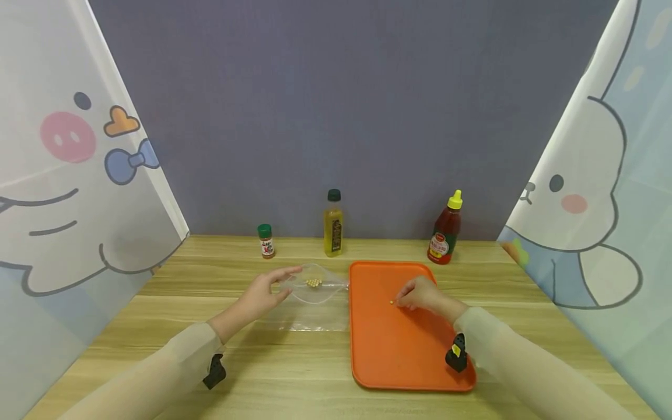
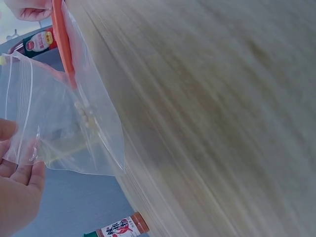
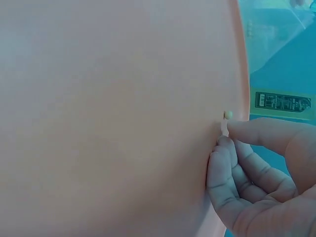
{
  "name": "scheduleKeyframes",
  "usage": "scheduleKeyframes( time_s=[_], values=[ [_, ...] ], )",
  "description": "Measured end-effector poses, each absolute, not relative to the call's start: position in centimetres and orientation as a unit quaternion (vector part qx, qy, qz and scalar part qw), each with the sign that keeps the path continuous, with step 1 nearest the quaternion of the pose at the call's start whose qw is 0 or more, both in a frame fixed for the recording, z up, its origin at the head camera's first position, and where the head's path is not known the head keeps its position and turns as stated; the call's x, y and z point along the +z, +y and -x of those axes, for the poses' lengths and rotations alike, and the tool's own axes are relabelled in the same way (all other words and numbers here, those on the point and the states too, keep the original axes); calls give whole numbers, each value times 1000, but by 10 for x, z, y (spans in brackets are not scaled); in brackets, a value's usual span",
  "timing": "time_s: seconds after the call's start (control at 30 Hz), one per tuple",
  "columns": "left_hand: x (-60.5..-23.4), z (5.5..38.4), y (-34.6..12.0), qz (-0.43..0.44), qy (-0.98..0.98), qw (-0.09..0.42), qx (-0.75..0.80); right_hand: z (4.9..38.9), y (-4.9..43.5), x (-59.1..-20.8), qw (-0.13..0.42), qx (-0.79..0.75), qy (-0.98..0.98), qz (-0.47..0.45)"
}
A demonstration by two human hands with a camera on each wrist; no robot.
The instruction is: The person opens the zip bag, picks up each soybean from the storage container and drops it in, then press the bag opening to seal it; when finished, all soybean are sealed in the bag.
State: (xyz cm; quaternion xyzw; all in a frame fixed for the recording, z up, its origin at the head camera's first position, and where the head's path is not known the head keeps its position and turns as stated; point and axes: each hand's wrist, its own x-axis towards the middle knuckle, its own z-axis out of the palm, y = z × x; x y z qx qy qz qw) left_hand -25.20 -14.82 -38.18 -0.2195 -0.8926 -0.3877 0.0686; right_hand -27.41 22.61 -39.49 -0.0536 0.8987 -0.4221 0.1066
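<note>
My left hand (image 1: 266, 290) holds a clear zip bag (image 1: 315, 318) at its mouth, thumb and fingers apart on the rim. In the left wrist view the fingers (image 2: 34, 175) overlap the bag's zip edge. Several small, round, pale yellow beans (image 1: 314, 283) lie inside the bag. Over the orange tray (image 1: 388, 361), my right hand (image 1: 420, 294) has its thumb and fingers drawn together right beside a single bean (image 3: 227, 114). This bean shows just beyond the thumb tip in the right wrist view.
Behind the bag stand a small green-capped spice jar (image 1: 266, 242) and a bottle of yellow oil (image 1: 333, 224). A red sauce bottle with a yellow cap (image 1: 445, 230) is behind the tray's right side. A grey panel (image 1: 336, 116) closes the table's back.
</note>
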Motion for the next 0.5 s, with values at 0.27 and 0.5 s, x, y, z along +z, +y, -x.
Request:
scheduleKeyframes(
  time_s=[0.27,0.5],
  values=[
    [-383,252,-147,208,-894,76,-389,279,228,-385,95,-470,876,47],
    [-385,252,-144,198,-893,73,-397,283,217,-362,74,-486,867,77]
  ],
)
